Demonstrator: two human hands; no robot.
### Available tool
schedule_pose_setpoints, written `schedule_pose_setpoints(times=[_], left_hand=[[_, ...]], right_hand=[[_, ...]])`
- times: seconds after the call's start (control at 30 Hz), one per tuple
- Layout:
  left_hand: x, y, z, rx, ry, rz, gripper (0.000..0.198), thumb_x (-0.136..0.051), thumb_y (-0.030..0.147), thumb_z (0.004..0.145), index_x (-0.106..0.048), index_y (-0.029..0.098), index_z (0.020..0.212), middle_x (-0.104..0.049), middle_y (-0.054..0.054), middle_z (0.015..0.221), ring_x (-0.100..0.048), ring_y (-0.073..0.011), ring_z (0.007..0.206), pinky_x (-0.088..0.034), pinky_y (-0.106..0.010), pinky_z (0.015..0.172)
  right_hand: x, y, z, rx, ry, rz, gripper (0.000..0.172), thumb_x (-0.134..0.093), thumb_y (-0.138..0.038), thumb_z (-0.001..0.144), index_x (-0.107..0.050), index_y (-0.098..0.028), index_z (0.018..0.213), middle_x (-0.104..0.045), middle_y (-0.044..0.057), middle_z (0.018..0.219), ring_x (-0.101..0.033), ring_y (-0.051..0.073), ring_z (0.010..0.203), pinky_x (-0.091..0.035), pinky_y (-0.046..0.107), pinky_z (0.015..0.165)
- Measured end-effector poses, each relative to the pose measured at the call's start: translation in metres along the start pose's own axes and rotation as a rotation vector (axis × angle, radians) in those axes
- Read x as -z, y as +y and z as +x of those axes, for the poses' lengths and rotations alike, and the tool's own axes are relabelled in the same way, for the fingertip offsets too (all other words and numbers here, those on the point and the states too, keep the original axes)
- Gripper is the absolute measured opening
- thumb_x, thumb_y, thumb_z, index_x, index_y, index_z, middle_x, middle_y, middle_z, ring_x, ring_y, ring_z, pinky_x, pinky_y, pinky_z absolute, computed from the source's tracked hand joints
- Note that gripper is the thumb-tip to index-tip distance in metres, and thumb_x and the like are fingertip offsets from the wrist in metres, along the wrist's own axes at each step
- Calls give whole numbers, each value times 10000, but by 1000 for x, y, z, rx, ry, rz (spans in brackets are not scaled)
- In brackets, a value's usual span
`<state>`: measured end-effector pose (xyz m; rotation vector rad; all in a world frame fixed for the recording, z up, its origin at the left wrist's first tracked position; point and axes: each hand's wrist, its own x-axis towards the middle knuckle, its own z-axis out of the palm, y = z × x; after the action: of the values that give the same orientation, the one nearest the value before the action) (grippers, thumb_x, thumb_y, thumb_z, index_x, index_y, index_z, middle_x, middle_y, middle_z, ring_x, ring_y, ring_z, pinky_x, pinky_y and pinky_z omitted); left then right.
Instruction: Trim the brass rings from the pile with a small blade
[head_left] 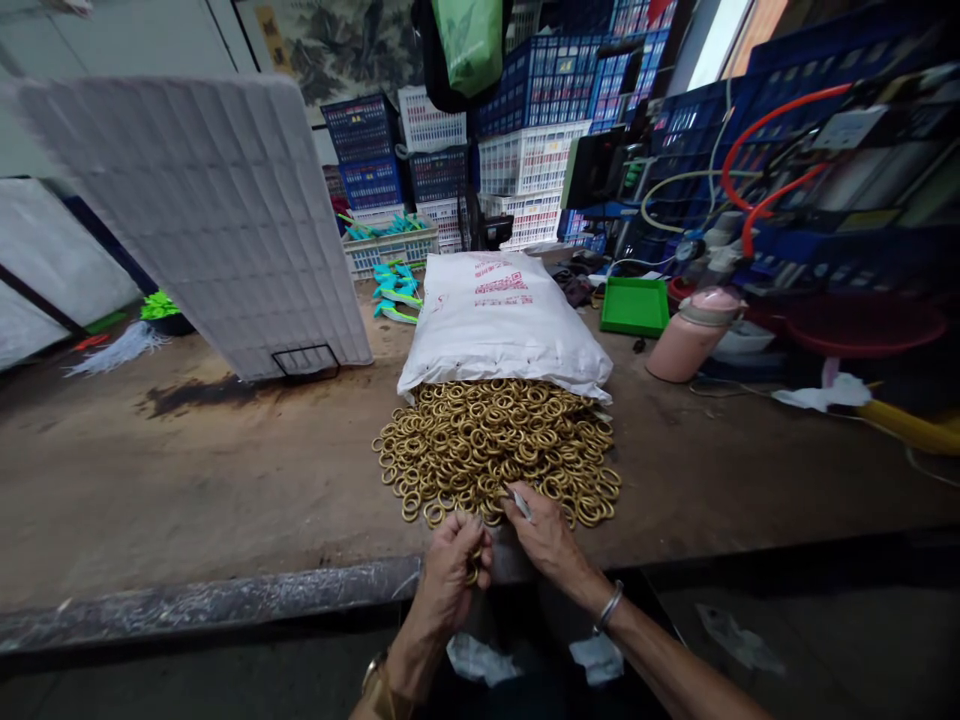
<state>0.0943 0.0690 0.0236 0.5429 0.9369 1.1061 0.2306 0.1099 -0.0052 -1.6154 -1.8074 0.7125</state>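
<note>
A heap of gold-coloured rings (487,440) lies on the bench, spilling out from the open end of a white printed sack (502,310). My left hand (448,565) is at the bench's front edge, its fingers closed on a gold ring (472,568); whether there is more than one ring in it I cannot tell. My right hand (546,535) touches the near side of the heap. A small slim whitish tool (520,504) is pinched in its fingers, and its tip is hard to make out among the rings.
A quilted white panel (217,220) stands on a wire stand to the left. Behind the sack are turquoise tools (396,290) and stacked crates (532,160). A green tray (634,306), a pink bottle (694,335) and red hoses (750,200) are at the right.
</note>
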Motion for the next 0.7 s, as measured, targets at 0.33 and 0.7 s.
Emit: schedule_pose_setpoints(times=[0.33,0.7], left_hand=[[-7,-3,27,-196,142,450,250,-541,373,726,-501,163,857,-418,86,472,-351,-54,360,-285,-157,347],[1,-14,39,-546,124,841,75,-477,214,752,-534,167,736,-551,6,672,-507,-120,640,-404,-227,615]], right_hand=[[8,2,0,-3,-48,144,239,-363,-312,795,-498,-189,640,-448,-37,543,-402,102,522,-316,208,508],[-2,5,-2,11,-137,291,264,-395,-339,794,-460,-183,591,-422,-47,530,-381,90,515,-311,210,508]])
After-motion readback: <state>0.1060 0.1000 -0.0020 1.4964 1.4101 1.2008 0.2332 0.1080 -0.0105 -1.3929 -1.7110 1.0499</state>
